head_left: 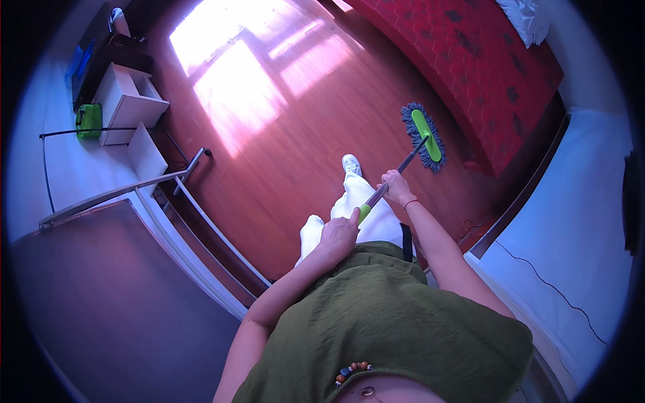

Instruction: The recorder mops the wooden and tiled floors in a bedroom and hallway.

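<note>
1. Currently, the left hand (pixel 339 234) has its fingers clamped around the mop (pixel 425 136) near the upper end of its handle, beside a green grip section (pixel 364 213), close to the person's lap.
2. Farther down, the right hand (pixel 398 184) also has its fingers closed around the handle; a thin red band (pixel 411 203) circles that wrist.
3. Diagonally, the handle runs up and right to the mop's green plate, ringed by grey-blue fringe, over the reddish wooden floor (pixel 269 195), near the side of a red patterned bed (pixel 470 74).
4. Below the hands are white trousers (pixel 381 225) and an olive top (pixel 390 316); one white shoe (pixel 351 163) shows on the floor.
5. Leftward stand a white cabinet (pixel 127 104), a green case (pixel 89 121) beside it, and a dark panel (pixel 127 295); bright light patches the floor ahead.
</note>
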Demonstrator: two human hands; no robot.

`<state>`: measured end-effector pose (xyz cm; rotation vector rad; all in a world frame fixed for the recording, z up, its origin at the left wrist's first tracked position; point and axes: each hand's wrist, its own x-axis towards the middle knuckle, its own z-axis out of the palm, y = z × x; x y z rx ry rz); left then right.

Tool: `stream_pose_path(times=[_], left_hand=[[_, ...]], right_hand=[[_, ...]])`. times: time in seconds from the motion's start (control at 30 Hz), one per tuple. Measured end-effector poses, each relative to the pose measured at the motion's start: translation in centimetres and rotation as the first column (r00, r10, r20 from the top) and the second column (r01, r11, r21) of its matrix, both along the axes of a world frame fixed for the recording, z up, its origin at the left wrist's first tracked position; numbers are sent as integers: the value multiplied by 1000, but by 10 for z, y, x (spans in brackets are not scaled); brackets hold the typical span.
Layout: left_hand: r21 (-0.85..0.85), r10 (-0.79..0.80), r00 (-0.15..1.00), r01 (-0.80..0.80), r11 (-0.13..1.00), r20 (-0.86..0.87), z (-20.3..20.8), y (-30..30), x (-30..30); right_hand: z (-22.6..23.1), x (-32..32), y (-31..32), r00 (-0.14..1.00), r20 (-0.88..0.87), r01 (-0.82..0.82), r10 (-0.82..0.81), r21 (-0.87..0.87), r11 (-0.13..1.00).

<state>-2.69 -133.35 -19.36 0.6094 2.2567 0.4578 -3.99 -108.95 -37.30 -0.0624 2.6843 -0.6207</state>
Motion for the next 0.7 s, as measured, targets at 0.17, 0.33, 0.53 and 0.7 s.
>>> stream_pose_path(times=[0.17, 0.33, 0.53, 0.7], left_hand=[[19, -97, 995, 96, 995, 10, -26, 103, -62], [75, -48, 997, 43, 996, 58, -61, 160, -137], [32, 19, 996, -22, 999, 93, -34, 135, -185], [-95, 73, 997, -69, 993, 31, 69, 75, -223]], right_hand=[[-12, -44, 92, 967, -113, 238, -226, 102, 966], [-59, -83, 163, 676, -39, 737, -736, 62, 673], [-42, -150, 148, 132, 860, 933, -494, -276, -230], [-8, -188, 71, 243, 921, 948, -304, -292, -126]])
